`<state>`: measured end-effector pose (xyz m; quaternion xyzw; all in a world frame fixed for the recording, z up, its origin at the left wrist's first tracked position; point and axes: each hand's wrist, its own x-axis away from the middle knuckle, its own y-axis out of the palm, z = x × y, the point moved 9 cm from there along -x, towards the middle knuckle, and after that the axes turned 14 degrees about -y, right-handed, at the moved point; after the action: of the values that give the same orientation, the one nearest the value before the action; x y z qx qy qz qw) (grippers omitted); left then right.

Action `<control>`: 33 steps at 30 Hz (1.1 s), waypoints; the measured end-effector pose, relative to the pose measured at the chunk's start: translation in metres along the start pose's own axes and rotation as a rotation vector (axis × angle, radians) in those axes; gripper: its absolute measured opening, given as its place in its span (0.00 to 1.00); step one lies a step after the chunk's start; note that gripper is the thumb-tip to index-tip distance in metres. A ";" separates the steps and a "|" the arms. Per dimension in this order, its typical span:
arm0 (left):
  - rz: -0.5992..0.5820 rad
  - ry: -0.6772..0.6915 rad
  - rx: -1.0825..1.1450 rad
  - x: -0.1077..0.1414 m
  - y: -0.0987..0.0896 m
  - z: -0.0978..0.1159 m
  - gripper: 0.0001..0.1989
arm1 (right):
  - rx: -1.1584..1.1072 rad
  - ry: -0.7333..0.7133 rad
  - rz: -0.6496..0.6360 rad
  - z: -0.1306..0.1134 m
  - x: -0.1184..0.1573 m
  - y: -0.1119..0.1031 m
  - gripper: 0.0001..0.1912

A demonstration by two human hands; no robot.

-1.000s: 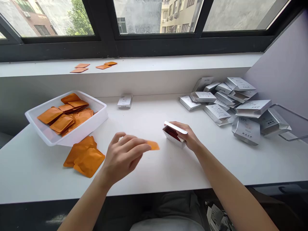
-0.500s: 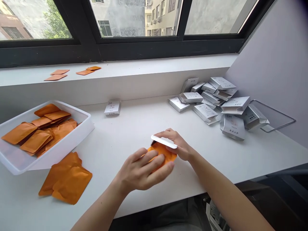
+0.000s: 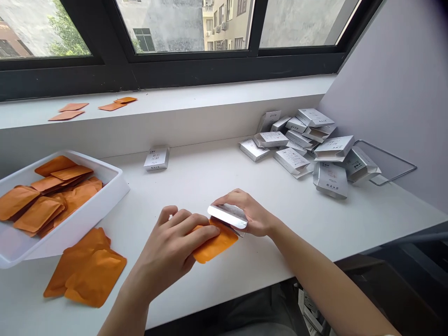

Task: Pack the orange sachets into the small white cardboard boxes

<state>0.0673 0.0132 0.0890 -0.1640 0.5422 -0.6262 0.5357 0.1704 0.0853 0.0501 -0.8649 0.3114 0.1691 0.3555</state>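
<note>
My right hand (image 3: 250,212) grips a small silver-white carton (image 3: 229,215), its flap end turned toward me. An orange sachet (image 3: 217,245) lies against the carton's open end, and my left hand (image 3: 180,247) pinches it between thumb and fingers. The sachet's far edge meets the carton's mouth; whether it is inside is hidden by the flap. Both hands are above the white table. To the left, loose orange sachets (image 3: 96,277) lie overlapping beside a white plastic bin (image 3: 117,186) holding several more sachets (image 3: 63,200).
A pile of silver cartons (image 3: 297,161), several with open ends, lies at the back right near a metal wire stand (image 3: 397,177). One carton (image 3: 157,158) lies alone at the back. Flat orange packets (image 3: 72,107) rest on the windowsill (image 3: 196,100).
My left hand has shifted left, now pinching the sachet by its left side instead of covering it. The carton has tilted, showing more of its flap. The camera view has turned slightly right.
</note>
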 end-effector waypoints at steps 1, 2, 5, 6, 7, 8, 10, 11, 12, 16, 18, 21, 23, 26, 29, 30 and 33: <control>-0.047 -0.005 -0.026 -0.001 0.002 0.000 0.18 | 0.040 -0.003 -0.007 0.001 0.000 0.000 0.26; -0.097 -0.005 -0.049 -0.003 0.005 0.001 0.18 | 0.068 -0.003 -0.017 0.001 0.000 0.001 0.26; -0.184 0.008 -0.110 -0.013 0.010 0.007 0.17 | 0.099 -0.009 -0.033 0.003 0.001 0.003 0.27; -0.193 0.008 -0.137 -0.017 0.009 0.010 0.16 | 0.097 -0.011 -0.030 0.004 0.001 0.002 0.28; -0.195 0.006 -0.167 -0.021 0.009 0.012 0.14 | 0.095 -0.010 -0.020 0.004 0.001 0.001 0.29; -0.195 0.005 -0.201 -0.025 0.008 0.015 0.12 | 0.096 -0.008 -0.007 0.005 0.002 -0.001 0.31; -0.193 0.008 -0.277 -0.030 0.008 0.021 0.09 | 0.101 -0.005 0.014 0.006 0.002 -0.003 0.33; -0.188 0.011 -0.316 -0.031 0.009 0.025 0.09 | 0.101 -0.006 0.014 0.006 0.003 -0.003 0.35; -0.181 0.010 -0.354 -0.032 0.009 0.028 0.08 | 0.099 -0.008 0.013 0.007 0.003 -0.003 0.35; -0.171 0.005 -0.471 -0.034 0.009 0.038 0.09 | 0.078 -0.019 0.044 0.008 0.004 -0.006 0.37; -0.185 0.015 -0.506 -0.034 0.008 0.040 0.10 | 0.062 -0.020 0.064 0.008 0.004 -0.008 0.35; -0.200 0.034 -0.544 -0.035 0.008 0.040 0.10 | 0.028 -0.026 0.065 0.007 0.004 -0.008 0.32; -0.194 0.055 -0.569 -0.035 0.009 0.039 0.12 | 0.028 -0.025 0.068 0.007 0.004 -0.008 0.28; -0.177 0.095 -0.610 -0.035 0.015 0.038 0.12 | -0.014 -0.006 0.062 0.009 0.004 -0.007 0.21; -0.150 0.099 -0.721 -0.034 0.020 0.038 0.10 | -0.137 0.039 0.047 0.009 0.004 -0.002 0.17; -0.141 0.105 -0.776 -0.033 0.023 0.039 0.10 | -0.156 0.065 0.056 0.009 0.004 -0.001 0.17; -0.103 0.162 -0.888 -0.030 0.027 0.045 0.08 | -0.158 0.174 0.108 0.012 0.006 -0.003 0.15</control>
<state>0.1271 0.0206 0.0933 -0.3551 0.7895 -0.3696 0.3377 0.1761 0.0933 0.0407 -0.8836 0.3727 0.1364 0.2485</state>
